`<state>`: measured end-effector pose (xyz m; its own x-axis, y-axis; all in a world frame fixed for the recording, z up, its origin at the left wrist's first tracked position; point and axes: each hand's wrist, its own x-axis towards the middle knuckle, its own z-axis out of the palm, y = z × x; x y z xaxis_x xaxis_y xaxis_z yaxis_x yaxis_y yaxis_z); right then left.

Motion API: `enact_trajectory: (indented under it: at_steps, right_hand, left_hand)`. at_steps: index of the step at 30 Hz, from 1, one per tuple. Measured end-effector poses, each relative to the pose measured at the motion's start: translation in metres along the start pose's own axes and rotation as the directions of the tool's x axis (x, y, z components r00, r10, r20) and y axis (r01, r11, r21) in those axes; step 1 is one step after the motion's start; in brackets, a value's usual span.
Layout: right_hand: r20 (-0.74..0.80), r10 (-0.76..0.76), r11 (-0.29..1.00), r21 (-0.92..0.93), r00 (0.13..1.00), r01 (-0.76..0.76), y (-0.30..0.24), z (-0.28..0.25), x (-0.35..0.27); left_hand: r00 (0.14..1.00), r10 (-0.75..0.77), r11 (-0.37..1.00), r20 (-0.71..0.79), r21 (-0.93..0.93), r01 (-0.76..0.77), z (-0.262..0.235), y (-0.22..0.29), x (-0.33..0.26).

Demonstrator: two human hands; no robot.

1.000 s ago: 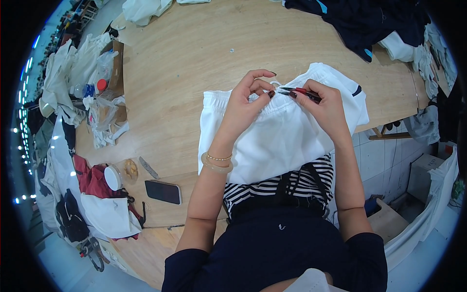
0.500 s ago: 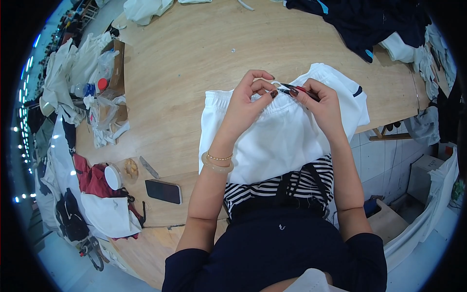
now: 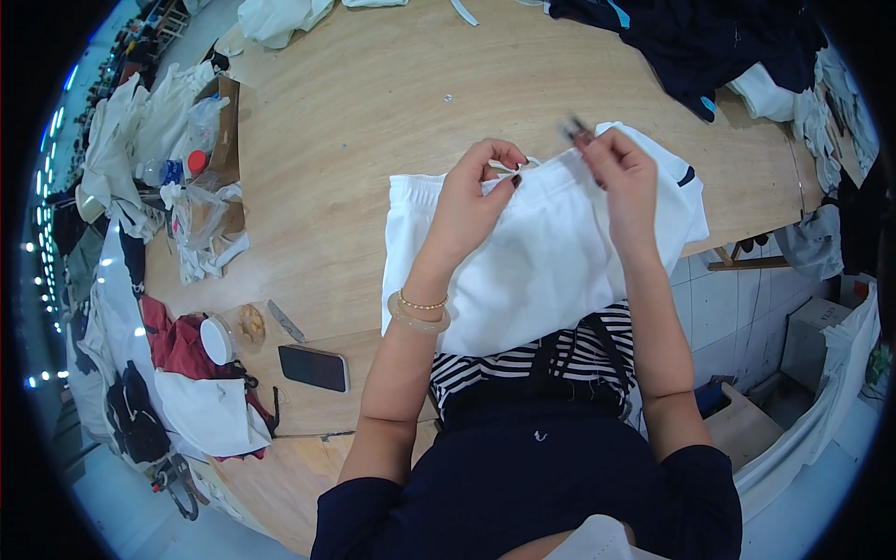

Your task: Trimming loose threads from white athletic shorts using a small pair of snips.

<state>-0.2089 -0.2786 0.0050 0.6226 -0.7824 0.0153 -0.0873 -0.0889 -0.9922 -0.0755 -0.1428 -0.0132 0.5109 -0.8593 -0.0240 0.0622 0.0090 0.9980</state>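
Observation:
White shorts with a gathered elastic waistband lie at the table's edge and over my lap, a dark mark on the right side. My left hand is closed in a pinch at the middle of the waistband, where a short white cord shows at the fingertips. Above the right part of the waistband, my right hand is closed around small thread snips. Their tips point up and left, apart from the cloth and smeared by motion.
On the left lie a phone, a grey blade-like tool, a white-lidded jar and red cloth. Farther back stands a cardboard box with plastic bags. Dark navy garments cover the far right.
My right hand has drawn the snips up and away from the cord at the waistband, turning their tips upward. My left hand stays at the waistband, nearly unmoved.

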Motion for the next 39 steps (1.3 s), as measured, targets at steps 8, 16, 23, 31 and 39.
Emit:
enact_trajectory:
  at_steps: [8,16,23,31,39]
  right_hand:
    - [-0.126,-0.074,0.979,0.181,0.989,0.096,-0.029,-0.024,0.027]
    - [0.307,0.007,0.941,-0.325,0.952,0.098,0.013,0.006,0.006]
    - [0.329,0.035,0.901,-0.419,0.944,0.112,-0.002,0.004,0.015]
    - [0.317,0.068,0.995,-0.087,0.946,-0.042,0.0,0.007,0.03]
    - [0.273,0.034,0.998,-0.054,0.961,-0.02,-0.004,0.024,0.029]
  left_hand:
    - [0.996,-0.051,0.999,-0.074,0.003,0.051,-0.006,-0.024,-0.009]
    - [0.993,-0.119,0.993,-0.014,0.003,0.119,-0.006,-0.02,-0.006]
    - [0.997,-0.077,0.997,0.008,-0.003,0.077,-0.007,-0.02,-0.005]
    - [0.975,0.197,0.91,-0.1,0.388,-0.144,0.003,-0.013,-0.005]
    - [0.895,0.219,0.901,-0.387,0.432,-0.034,0.049,-0.004,-0.013]
